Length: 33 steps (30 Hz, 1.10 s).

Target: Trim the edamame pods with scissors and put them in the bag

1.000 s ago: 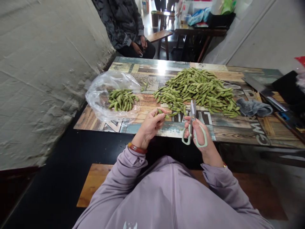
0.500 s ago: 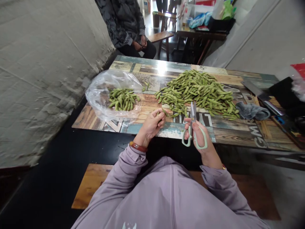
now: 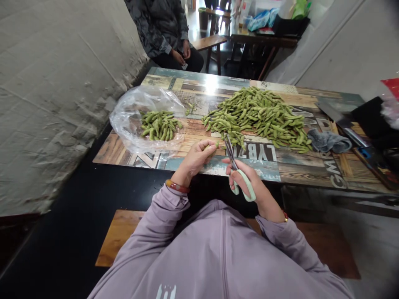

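Note:
My left hand [image 3: 195,160] pinches a green edamame pod [image 3: 211,145] at the table's near edge. My right hand [image 3: 246,185] grips pale-green-handled scissors [image 3: 234,168], blades slightly apart and pointing toward the pod's tip. A large heap of edamame pods [image 3: 258,116] lies just beyond both hands. To the left, an open clear plastic bag [image 3: 134,120] holds a smaller pile of pods [image 3: 159,126].
The patterned wooden table [image 3: 296,162] carries a grey cloth [image 3: 328,141], a cleaver [image 3: 341,120] and dark objects at the right. A rough wall runs along the left. Another person [image 3: 165,29] sits beyond the far end. A wooden bench [image 3: 124,232] is under me.
My right hand has swung the scissors left, from upright to tilted toward the pod, and the blades have parted. My left hand has stayed roughly put, still pinching the pod.

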### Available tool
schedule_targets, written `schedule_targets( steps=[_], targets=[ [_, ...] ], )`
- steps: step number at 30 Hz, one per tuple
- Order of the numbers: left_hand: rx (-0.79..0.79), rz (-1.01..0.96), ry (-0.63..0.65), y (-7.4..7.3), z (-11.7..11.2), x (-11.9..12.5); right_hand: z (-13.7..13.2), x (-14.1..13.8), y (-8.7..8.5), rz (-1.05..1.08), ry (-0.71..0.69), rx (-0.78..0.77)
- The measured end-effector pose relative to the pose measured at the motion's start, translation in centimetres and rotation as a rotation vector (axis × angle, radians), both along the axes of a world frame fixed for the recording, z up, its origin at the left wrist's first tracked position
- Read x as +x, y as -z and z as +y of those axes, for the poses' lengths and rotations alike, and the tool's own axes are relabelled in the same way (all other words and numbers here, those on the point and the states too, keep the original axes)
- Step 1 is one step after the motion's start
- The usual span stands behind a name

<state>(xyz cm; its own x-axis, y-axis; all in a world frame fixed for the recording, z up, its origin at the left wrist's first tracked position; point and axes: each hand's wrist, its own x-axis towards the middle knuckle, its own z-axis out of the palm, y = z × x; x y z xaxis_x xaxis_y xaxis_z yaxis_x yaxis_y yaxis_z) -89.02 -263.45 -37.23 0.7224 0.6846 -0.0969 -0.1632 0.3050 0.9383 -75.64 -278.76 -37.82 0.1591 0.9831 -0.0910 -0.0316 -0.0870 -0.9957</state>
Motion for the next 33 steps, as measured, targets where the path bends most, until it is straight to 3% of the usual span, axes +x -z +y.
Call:
schedule_targets(
  steps=[10, 23, 33],
  targets=[
    [0.086, 0.079, 0.031, -0.2, -0.5, -0.5, 0.3, -1.0, 0.3, -0.062, -0.085, 0.024],
    [0.183, 0.127, 0.061, -0.7, -0.6, -0.7, 0.5, -1.2, 0.2, -0.085, -0.012, -0.020],
    [0.087, 0.077, 0.032, -0.1, -0.7, -0.4, 0.5, -1.5, 0.8, 0.019, 0.037, -0.086]
  ],
)
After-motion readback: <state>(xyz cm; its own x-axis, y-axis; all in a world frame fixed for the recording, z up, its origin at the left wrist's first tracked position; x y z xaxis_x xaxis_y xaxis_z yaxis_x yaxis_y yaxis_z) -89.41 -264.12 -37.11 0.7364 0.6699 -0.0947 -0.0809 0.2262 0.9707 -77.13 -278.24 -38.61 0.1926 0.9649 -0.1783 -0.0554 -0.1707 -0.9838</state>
